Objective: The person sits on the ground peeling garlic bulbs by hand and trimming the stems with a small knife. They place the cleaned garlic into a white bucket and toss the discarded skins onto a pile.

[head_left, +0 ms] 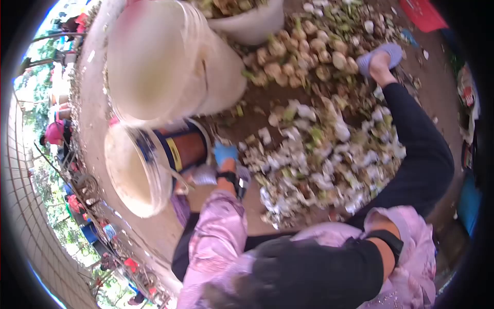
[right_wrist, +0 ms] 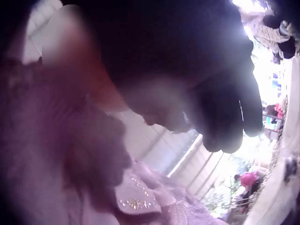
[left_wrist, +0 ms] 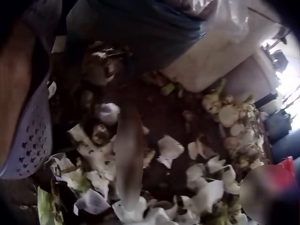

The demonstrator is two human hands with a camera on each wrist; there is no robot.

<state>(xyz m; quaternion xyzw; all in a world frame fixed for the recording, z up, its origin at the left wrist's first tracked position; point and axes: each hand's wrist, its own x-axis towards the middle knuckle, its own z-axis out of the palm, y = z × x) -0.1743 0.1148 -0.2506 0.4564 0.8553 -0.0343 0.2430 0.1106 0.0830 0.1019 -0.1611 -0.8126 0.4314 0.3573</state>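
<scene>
My left hand wears a blue glove and reaches down to the dirt beside a blue and orange bucket. In the left wrist view the glove is dark and close above a round brown bulb; its fingers do not show plainly. White peels and green scraps lie below it. My right forearm, in a pink sleeve with a black wristband, is folded near my body, and its hand is hidden. The right wrist view shows only a dark blurred shape and pink cloth.
Two large white buckets lie tipped at left. A heap of unpeeled bulbs sits beyond a spread of white peelings. My black-trousered leg ends in a purple sandal. Other people work at the far left.
</scene>
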